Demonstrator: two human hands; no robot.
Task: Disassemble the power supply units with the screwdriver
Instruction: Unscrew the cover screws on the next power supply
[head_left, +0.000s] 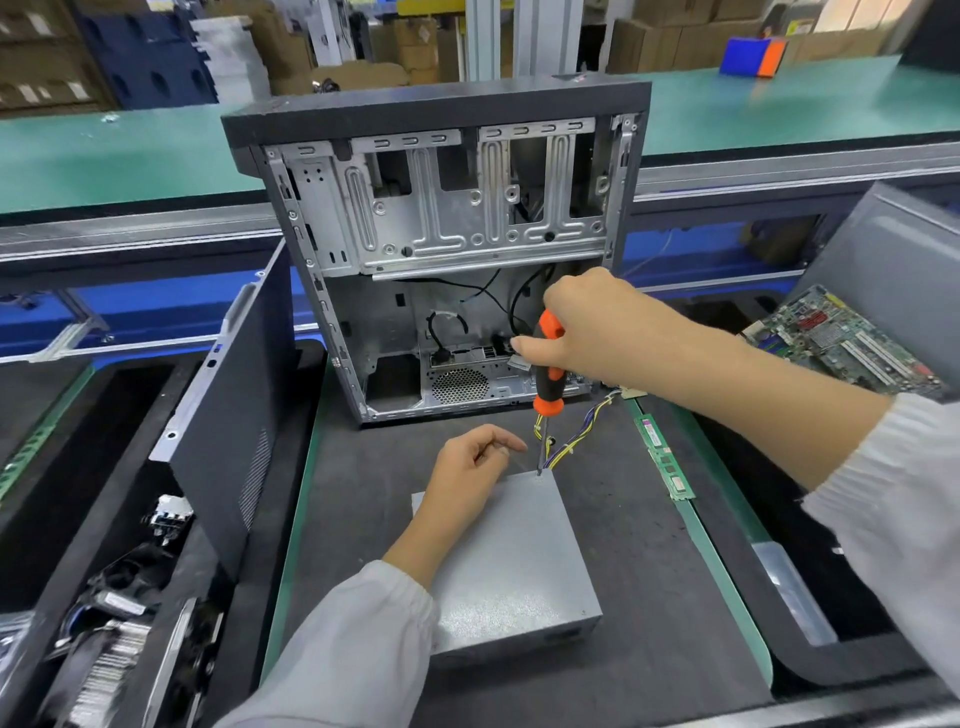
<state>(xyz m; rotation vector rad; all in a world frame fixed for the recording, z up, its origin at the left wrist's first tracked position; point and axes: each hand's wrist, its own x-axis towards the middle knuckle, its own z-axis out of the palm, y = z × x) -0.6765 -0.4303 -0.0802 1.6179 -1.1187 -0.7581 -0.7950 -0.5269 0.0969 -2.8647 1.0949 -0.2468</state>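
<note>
- power supply unit (514, 566) — grey metal box, flat on the dark mat of the desk (649, 597), lower centre of frame
- left hand (467, 473) rests on the unit's far left part, fingers loosely curled, gripping nothing
- right hand (587, 332) wrapped round the handle of the orange-black screwdriver (548, 379), held upright; tip touches the unit's far right corner, just beside the left fingers
- yellow-purple wire bundle (576, 436) runs out from behind the unit toward the upper right
- open computer case (441, 249) stands upright behind the unit, centre frame — bare metal inside, a few black cables
- green RAM stick (665, 452) lies on the desk right of the unit
- motherboard (841, 338) at right edge, propped in a grey bin
- dark side panel (234, 415) leans at left; bin lower left holds loose parts, can't tell exactly what
- green conveyor (104, 150) and cardboard boxes across the top of frame
</note>
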